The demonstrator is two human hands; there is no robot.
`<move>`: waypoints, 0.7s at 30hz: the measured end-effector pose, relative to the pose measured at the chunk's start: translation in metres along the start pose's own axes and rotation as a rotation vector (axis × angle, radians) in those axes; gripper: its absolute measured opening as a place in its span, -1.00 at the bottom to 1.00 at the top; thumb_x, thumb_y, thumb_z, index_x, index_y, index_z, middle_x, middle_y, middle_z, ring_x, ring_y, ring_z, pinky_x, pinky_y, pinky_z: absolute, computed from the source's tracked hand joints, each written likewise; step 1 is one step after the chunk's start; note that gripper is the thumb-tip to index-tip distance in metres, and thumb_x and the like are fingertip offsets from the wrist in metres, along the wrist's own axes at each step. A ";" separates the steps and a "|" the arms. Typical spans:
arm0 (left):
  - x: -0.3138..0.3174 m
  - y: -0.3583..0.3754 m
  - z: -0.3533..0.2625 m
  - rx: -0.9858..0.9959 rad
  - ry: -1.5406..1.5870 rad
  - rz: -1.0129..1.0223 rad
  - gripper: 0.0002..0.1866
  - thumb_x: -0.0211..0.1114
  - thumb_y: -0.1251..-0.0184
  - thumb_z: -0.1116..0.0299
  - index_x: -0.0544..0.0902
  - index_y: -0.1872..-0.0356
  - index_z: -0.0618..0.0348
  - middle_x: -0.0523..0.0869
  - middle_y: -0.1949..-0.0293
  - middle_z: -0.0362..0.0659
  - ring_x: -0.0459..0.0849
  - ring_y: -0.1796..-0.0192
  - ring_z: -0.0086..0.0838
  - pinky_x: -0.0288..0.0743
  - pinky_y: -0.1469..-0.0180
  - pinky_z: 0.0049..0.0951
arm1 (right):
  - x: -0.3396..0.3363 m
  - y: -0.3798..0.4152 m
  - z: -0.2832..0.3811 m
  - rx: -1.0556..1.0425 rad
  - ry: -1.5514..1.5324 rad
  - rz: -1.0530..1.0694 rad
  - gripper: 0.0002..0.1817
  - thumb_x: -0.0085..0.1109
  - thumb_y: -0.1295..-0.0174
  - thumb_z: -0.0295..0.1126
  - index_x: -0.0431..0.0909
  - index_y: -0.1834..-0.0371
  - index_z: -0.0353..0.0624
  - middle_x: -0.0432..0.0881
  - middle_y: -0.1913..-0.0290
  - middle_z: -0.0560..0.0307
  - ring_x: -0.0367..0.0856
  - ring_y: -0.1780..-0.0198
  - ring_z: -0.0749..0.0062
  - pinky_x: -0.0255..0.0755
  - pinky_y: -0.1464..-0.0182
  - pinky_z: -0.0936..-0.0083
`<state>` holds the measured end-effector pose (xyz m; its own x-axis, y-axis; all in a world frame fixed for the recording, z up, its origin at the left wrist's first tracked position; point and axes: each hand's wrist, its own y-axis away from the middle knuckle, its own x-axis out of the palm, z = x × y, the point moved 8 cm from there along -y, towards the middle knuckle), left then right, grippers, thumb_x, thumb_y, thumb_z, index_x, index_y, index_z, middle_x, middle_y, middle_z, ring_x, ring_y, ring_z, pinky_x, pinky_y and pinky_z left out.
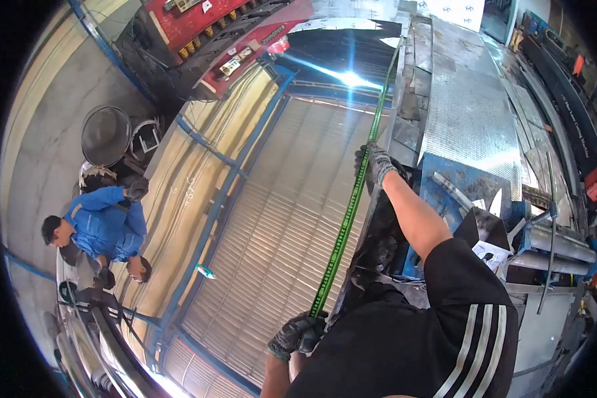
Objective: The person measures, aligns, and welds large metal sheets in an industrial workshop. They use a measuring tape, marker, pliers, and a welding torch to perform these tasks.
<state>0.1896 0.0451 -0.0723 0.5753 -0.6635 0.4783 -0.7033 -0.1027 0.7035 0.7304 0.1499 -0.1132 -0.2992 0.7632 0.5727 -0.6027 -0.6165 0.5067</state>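
Note:
A long green measuring tape (343, 235) with black markings runs from the lower middle to the top of the head view, beside the right edge of a ridged, shiny metal surface (272, 225). At the tape's lower end, my left hand (296, 335), in a grey-black glove, is closed around it; whether a tape case is in the palm is hidden. Farther up, my right hand (378, 162), gloved alike, has its fingers wrapped round the tape, the arm stretched out. Beyond my right hand the tape continues upward past a bright glare.
Two people in blue (106, 222) are at the left, near metal tubes (79, 365) and a round bin (106, 136). A red machine (205, 23) stands at the top. On the right are a perforated metal sheet (471, 113), rollers (557, 249) and scrap pieces.

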 end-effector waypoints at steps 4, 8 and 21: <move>0.007 -0.048 -0.012 -0.039 0.202 0.245 -0.59 0.20 -0.54 0.30 0.57 -0.29 0.32 0.75 0.18 -0.16 0.69 0.32 -0.51 0.59 0.32 -0.50 | -0.004 0.036 -0.034 0.001 -0.007 -0.018 -0.65 0.05 -0.48 0.09 0.52 0.11 0.05 0.66 0.36 0.13 0.61 0.45 0.15 0.55 0.39 0.06; 0.022 -0.090 -0.049 0.029 -0.036 0.109 -0.62 0.18 -0.55 0.31 0.62 -0.24 0.31 0.77 0.16 -0.15 0.73 0.25 -0.47 0.64 0.19 -0.44 | -0.001 0.071 -0.038 -0.075 0.002 -0.084 -0.68 0.21 -0.42 -0.01 0.51 0.02 0.03 0.68 0.36 0.13 0.62 0.45 0.18 0.52 0.42 0.03; 0.049 0.001 -0.062 -0.140 -0.064 0.261 -0.50 0.25 -0.47 0.24 0.49 -0.33 0.29 0.75 0.09 -0.12 0.74 0.22 -0.49 0.68 0.19 -0.46 | -0.101 -0.011 0.082 -0.201 -0.178 -0.218 -0.72 0.04 -0.54 -0.12 0.55 0.04 -0.09 0.70 0.34 0.08 0.63 0.47 0.27 0.66 0.36 0.29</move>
<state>0.2430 0.0589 -0.0156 0.3521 -0.7001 0.6211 -0.7567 0.1775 0.6292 0.8274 0.0636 -0.1239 -0.0242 0.8158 0.5779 -0.7769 -0.3791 0.5027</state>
